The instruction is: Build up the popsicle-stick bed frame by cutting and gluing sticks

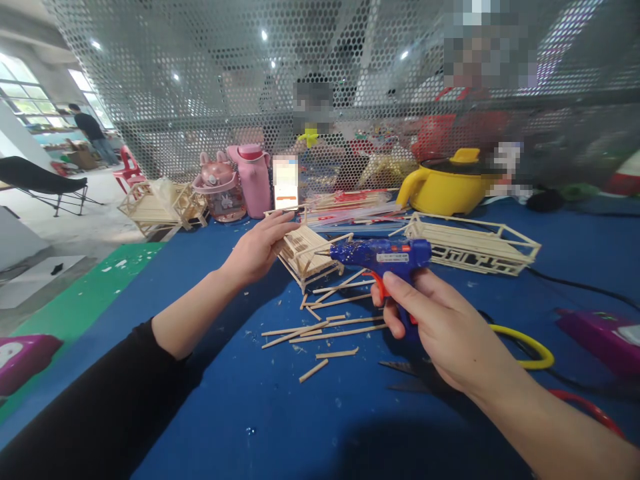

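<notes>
My right hand (pixel 440 327) grips a blue glue gun (pixel 380 255) with an orange trigger; its nozzle points left at a small wooden stick model (pixel 307 252). My left hand (pixel 260 247) holds that model from the left side, fingers over its top edge, on the blue table (pixel 240 413). Several loose wooden sticks (pixel 320 327) lie scattered on the table in front of the model, between my two arms.
A finished stick frame (pixel 475 248) lies right of the gun, another stick model (pixel 163 205) at far left. A yellow pot (pixel 447 183), pink bottle (pixel 255 179), phone (pixel 286 181), scissors with yellow handle (pixel 525 347) and purple objects (pixel 605 337) surround the work. A perforated screen (pixel 200 87) stands behind.
</notes>
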A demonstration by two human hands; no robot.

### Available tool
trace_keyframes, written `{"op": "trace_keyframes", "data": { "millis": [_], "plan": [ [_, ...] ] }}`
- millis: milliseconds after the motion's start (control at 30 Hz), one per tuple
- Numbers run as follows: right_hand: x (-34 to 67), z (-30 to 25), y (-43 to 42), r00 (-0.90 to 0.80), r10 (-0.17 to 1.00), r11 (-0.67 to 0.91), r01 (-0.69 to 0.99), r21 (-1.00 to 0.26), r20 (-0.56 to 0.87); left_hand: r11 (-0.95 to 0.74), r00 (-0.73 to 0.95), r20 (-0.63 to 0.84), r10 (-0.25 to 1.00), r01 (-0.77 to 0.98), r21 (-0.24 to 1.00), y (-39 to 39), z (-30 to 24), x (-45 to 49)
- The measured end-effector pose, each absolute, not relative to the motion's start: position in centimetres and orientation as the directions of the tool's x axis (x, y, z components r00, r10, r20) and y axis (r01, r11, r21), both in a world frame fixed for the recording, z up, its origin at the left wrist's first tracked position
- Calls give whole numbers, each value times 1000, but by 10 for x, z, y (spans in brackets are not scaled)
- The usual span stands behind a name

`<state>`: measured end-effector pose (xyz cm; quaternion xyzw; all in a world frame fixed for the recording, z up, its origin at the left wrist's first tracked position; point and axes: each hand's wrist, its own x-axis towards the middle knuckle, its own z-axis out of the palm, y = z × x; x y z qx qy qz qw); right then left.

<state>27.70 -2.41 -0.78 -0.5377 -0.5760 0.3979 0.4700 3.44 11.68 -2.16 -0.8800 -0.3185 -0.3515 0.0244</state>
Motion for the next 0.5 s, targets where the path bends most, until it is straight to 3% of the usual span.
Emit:
{"op": "trace_keyframes", "data": {
  "millis": [167, 333, 400, 500],
  "plan": [
    [277, 14, -29, 110, 951, 247, 296, -923, 290, -791, 552, 635, 540, 591, 159, 116, -21, 34],
    [302, 55, -22, 282, 772, 395, 490, -777, 570, -789, 555, 632, 541, 596, 153, 116, -21, 35],
    [328, 70, -12, 312, 706, 286, 696, -659, 636, -782, 550, 631, 547, 604, 152, 116, -21, 35],
    [380, 83, 5, 255, 681, 37, 924, -380, 687, -773, 548, 623, 558, 617, 149, 116, -22, 35]
  ]
}}
